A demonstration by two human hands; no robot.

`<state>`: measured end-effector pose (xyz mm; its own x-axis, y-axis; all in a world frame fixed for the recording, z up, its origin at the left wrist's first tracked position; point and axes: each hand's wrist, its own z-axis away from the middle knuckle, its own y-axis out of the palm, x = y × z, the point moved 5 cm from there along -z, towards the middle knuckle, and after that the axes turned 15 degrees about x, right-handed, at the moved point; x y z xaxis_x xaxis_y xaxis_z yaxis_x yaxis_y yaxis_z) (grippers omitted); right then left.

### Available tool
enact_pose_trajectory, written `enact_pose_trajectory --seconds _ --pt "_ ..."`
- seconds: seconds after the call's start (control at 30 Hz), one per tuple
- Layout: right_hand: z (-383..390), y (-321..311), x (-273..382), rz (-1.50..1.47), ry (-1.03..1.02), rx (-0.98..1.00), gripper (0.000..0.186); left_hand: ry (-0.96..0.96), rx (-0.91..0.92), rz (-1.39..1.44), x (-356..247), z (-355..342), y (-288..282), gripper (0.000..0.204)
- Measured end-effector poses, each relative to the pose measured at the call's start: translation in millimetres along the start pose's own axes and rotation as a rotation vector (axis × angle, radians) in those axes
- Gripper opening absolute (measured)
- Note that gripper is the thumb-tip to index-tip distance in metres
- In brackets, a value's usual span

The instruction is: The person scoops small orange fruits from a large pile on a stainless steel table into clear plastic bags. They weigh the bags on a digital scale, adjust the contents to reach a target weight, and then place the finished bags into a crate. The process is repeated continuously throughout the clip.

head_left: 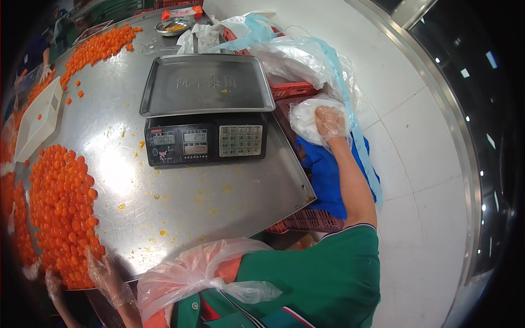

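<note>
A: Right hand (330, 121)?

B: Gloved in thin clear plastic, arm stretched out past the table's right edge. The fingers are curled down onto a white bag (307, 119), gripping its bunched top. That bag sits in a red crate (295, 90) just beside the table (219, 197), above blue cloth (327, 175).

A: Left hand (101, 268)?

B: Low left, also gloved. Fingers spread and pointing up, tips touching the near edge of the big heap of orange balls (63, 208). Holding nothing that I can see.

A: What else on the table?

B: Steel top, scattered with yellow crumbs. A scale (205, 141) in the middle, with an empty metal tray (206, 83) on it. A second heap (101, 46) of orange balls at the far left. A white tray (38, 117) at the left edge, between the two heaps. A small metal dish (175, 24) at the far end.

A: Right of the scale?

B: More clear bags (295, 54) with pale blue strips, piled over the crate. White tiled floor (415, 164) beyond.

A: Anyone else?

B: Another gloved hand (53, 281) at the lower left, near the heap; state unclear.
</note>
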<state>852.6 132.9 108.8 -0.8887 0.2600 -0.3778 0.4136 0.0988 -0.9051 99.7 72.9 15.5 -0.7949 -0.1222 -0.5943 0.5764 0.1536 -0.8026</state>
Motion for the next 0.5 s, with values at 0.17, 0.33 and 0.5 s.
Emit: enact_pose_trajectory --seconds 0.17,0.33,0.5 --pt "4 -29 24 -0.125 -0.132 -0.08 0.014 0.015 0.001 0.02 15 0 2 0.051" --pt "-3 -20 30 0.061 -0.142 -0.086 0.014 0.052 -0.023 0.054 17 -2 6 0.049" --pt "-11 -17 26 0.145 -0.113 0.066 0.011 0.039 -0.043 -0.06 19 0 4 0.047"
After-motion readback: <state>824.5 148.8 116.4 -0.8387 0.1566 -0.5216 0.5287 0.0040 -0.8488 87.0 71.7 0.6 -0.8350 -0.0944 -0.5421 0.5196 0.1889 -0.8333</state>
